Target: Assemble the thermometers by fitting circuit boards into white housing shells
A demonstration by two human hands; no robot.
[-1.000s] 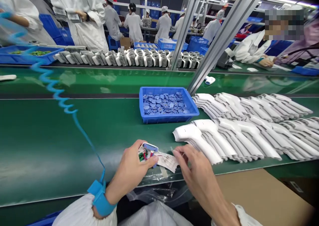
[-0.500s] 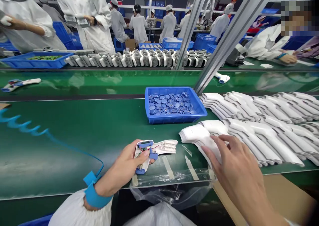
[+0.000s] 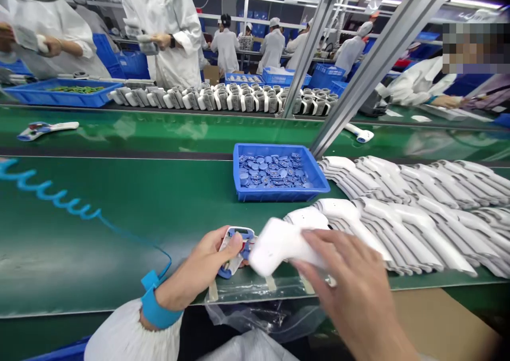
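Observation:
My left hand is closed around an open thermometer housing half, white with blue parts and a red wire inside. The thumb presses on its inner parts. In my right hand is a smooth white shell half, pinched by its handle between thumb and fingers and slightly blurred. Its wide head overlaps the right end of the open housing in view; whether the two touch I cannot tell. Just behind it lie rows of nested white shells. A blue band with a coiled cord circles my left wrist.
A blue tray of small blue pieces stands behind my hands. Tape strips hold a clear plastic bag at the bench edge. A slanted metal post rises beyond the tray. A conveyor carries partly assembled units; people work farther back.
My right hand has lifted a white shell half off the front of the rows and brought it left, close to the open housing. My left hand keeps its hold.

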